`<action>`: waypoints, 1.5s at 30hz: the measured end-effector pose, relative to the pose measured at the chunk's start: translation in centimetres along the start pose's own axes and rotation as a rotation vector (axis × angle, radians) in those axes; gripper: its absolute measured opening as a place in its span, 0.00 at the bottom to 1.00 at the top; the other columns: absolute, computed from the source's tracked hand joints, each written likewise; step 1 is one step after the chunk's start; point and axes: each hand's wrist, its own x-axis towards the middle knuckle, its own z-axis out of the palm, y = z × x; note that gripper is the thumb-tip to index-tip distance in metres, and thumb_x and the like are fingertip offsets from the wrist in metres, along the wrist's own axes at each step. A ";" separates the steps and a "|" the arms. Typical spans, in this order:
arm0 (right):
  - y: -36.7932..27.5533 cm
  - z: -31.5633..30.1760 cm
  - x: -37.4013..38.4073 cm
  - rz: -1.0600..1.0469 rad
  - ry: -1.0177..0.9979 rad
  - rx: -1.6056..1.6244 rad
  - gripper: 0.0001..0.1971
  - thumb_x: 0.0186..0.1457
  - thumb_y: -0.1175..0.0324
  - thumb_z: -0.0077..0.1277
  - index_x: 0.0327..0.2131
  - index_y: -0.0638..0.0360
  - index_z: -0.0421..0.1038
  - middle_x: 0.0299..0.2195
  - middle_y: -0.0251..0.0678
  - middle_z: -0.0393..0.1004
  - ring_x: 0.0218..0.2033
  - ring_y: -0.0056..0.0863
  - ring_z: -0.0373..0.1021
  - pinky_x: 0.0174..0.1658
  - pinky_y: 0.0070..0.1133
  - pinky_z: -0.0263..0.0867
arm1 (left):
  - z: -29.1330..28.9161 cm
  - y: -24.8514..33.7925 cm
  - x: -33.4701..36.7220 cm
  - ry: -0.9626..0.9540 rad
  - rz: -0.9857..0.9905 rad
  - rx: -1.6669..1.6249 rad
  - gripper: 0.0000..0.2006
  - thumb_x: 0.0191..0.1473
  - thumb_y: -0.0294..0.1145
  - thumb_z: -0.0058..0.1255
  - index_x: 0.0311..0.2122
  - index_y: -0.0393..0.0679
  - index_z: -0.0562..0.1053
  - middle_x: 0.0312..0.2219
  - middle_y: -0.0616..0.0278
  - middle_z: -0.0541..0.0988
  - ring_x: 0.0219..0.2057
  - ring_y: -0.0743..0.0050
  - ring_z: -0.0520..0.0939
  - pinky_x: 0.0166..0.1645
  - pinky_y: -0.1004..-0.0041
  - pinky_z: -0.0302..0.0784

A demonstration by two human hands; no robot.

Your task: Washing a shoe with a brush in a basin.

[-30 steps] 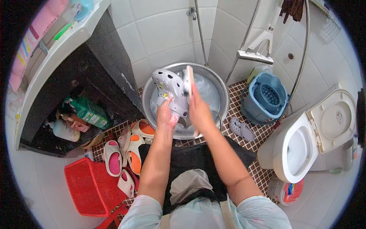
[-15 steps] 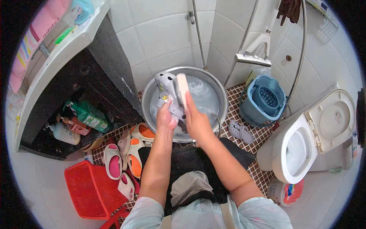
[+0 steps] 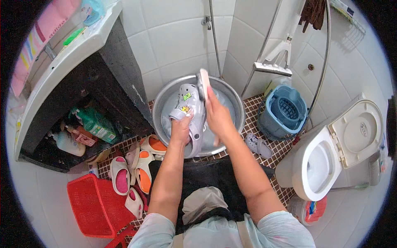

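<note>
My left hand (image 3: 181, 129) grips a grey clog-style shoe (image 3: 189, 111) with small coloured charms, held tilted over a large metal basin (image 3: 233, 99) of water. My right hand (image 3: 218, 115) holds a flat scrubbing brush (image 3: 203, 84) upright against the toe end of the shoe. Both forearms reach forward from the lower edge, over my dark apron.
Several pink, orange and white slippers (image 3: 136, 169) lie left of the basin, by a red plastic basket (image 3: 97, 204). A small grey shoe (image 3: 258, 145) lies on the tiled floor to the right, near a blue mop bucket (image 3: 285, 111) and an open toilet (image 3: 331, 153). Bottles (image 3: 93, 124) sit under the sink counter.
The shoe has been turned and lifted slightly, and my right hand has slid the brush up along it toward the toe.
</note>
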 end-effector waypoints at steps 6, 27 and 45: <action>-0.1 -1.3 -4.4 -0.086 -0.096 -0.012 0.24 0.60 0.65 0.35 0.60 0.47 0.48 0.32 0.58 0.71 0.34 0.55 0.69 0.36 0.38 0.65 | -1.5 1.3 0.5 -0.049 0.116 0.039 0.18 0.48 0.23 0.50 0.47 0.39 0.68 0.39 0.63 0.75 0.39 0.74 0.75 0.45 0.73 0.70; 2.8 -3.5 3.4 -0.070 -0.079 -0.041 0.22 0.60 0.65 0.36 0.58 0.52 0.52 0.48 0.57 0.64 0.49 0.51 0.63 0.49 0.32 0.61 | -0.4 1.5 -0.1 -0.184 -0.124 0.165 0.20 0.42 0.22 0.50 0.45 0.36 0.69 0.38 0.61 0.75 0.39 0.71 0.76 0.46 0.71 0.70; 7.5 -4.9 2.2 -0.004 -0.004 0.187 0.26 0.58 0.61 0.40 0.60 0.48 0.50 0.40 0.60 0.70 0.42 0.50 0.69 0.45 0.31 0.64 | -1.2 1.4 0.0 -0.218 -0.163 0.299 0.21 0.35 0.24 0.47 0.41 0.38 0.71 0.35 0.64 0.76 0.36 0.73 0.76 0.43 0.74 0.70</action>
